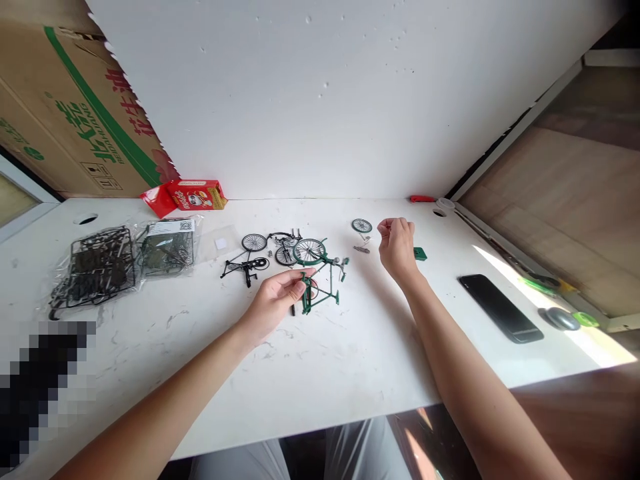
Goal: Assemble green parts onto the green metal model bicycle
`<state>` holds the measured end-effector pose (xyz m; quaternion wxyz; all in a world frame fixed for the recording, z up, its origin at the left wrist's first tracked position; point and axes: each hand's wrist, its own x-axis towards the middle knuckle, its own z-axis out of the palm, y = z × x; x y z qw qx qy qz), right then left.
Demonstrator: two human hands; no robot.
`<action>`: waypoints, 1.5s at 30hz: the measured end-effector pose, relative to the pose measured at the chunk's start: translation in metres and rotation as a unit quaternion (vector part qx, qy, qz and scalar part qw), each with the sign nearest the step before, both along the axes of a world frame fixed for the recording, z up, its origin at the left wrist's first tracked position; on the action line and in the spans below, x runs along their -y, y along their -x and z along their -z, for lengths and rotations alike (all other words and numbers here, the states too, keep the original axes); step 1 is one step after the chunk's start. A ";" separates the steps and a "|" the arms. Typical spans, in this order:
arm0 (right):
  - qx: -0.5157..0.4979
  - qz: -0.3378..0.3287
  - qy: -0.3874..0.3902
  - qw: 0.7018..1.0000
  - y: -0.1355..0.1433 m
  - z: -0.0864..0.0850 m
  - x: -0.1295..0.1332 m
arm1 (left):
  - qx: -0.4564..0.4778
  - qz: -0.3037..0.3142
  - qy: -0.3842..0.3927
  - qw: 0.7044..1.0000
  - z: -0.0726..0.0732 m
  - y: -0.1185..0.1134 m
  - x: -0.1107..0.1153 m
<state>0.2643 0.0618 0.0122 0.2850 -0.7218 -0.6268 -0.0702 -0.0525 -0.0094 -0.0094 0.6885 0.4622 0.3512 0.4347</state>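
Okay, my left grip (275,293) pinches the green bike (331,279) over the table (370,360), near the black parts (247,268); can't tell whether my right grip (399,245) holds anything, and oversqueezing could snap thin tubes.

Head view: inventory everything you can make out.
Slender model bicycle: 1, green, centre
Loose spoked wheel: 1, grey, right of bicycle
Thin model parts: several, black, left of bicycle
Flat piece: 1, green, right of wheel
Filled clear bags: 2, dark contents, left
Small carton: 1, red, back left
Cardboard box: 1, brown, far left
Flat phone: 1, black, right
Small objects: several, mixed, right edge
Upright panel: 1, white, behind
Tabletop: 1, white, beneath
Legs: 2, grey-trousered, below tabletop
Left hand: 1, bare, holding bicycle
Right hand: 1, bare, over tabletop
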 end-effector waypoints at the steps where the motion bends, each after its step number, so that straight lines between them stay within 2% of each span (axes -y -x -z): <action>1: -0.009 -0.046 -0.057 0.997 0.008 -0.005 0.005 | -0.006 -0.008 -0.013 1.000 0.002 0.000 -0.001; 4: -0.021 -0.145 -0.178 0.973 0.037 -0.022 0.025 | -0.006 -0.026 -0.019 0.999 0.004 0.001 -0.004; 8: -0.020 -0.235 -0.242 0.941 0.074 -0.038 0.054 | 0.026 -0.049 0.045 0.997 0.000 0.001 -0.005; 11: -0.011 -0.324 -0.228 0.918 0.095 -0.039 0.068 | 0.042 -0.075 0.069 0.994 -0.006 0.001 -0.004; 15: -0.015 -0.413 -0.135 0.900 0.113 -0.029 0.074 | 0.026 -0.102 0.058 0.993 -0.013 0.001 -0.002; 19: -0.014 -0.409 -0.083 0.909 0.122 -0.018 0.074 | 0.003 -0.113 0.049 0.992 -0.017 0.001 0.000; 27: 0.052 -0.390 -0.123 0.911 0.122 -0.006 0.069 | -0.003 -0.095 0.047 0.994 -0.016 0.000 0.001; 31: 0.095 -0.405 -0.177 0.892 0.119 -0.007 0.069 | 0.006 -0.093 0.052 0.994 -0.016 0.000 0.001; 34: 0.099 -0.431 -0.148 0.884 0.117 -0.009 0.067 | 0.022 -0.086 0.058 0.994 -0.016 0.000 0.000; 38: 0.087 -0.431 -0.101 0.892 0.114 -0.009 0.064 | 0.024 -0.096 0.077 0.992 -0.016 0.000 0.000; 45: 0.118 -0.417 -0.099 0.896 0.114 -0.013 0.064 | 0.021 -0.100 0.080 0.992 -0.019 -0.001 0.004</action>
